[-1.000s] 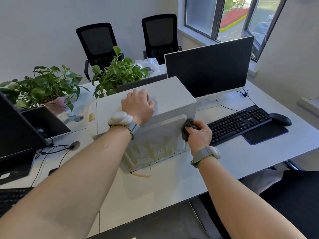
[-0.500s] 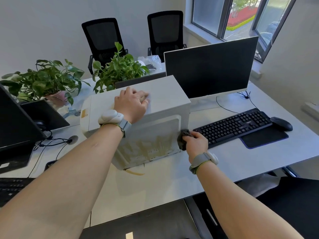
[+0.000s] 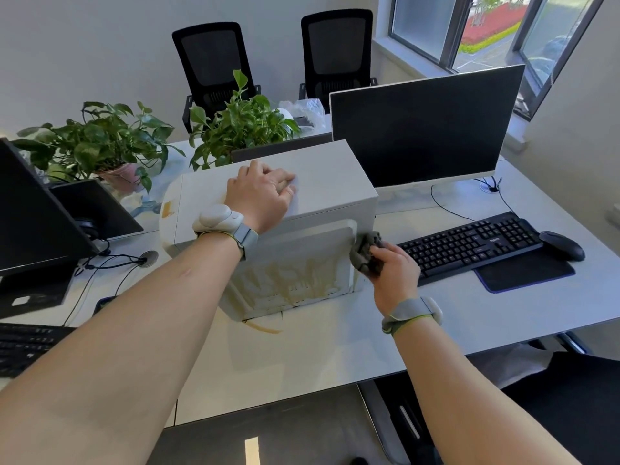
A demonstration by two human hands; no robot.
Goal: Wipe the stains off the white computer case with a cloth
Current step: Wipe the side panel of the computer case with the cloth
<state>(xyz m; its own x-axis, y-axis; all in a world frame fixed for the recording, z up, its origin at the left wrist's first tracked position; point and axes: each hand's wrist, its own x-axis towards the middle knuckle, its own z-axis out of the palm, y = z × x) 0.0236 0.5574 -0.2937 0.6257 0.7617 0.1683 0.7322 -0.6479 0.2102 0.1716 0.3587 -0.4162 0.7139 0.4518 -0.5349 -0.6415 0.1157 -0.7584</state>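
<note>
Cloth [image 3: 366, 251] rose (right hand [image 3: 394, 271]) beside case [image 3: 322, 193].

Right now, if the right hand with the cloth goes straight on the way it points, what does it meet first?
The right hand points left; its cloth already seems to touch the right edge of the computer case, though depth is unclear.

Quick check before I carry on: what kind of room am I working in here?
Most likely an office: a shared desk with a monitor, keyboard and mouse, plus two mesh office chairs by the wall.
</note>
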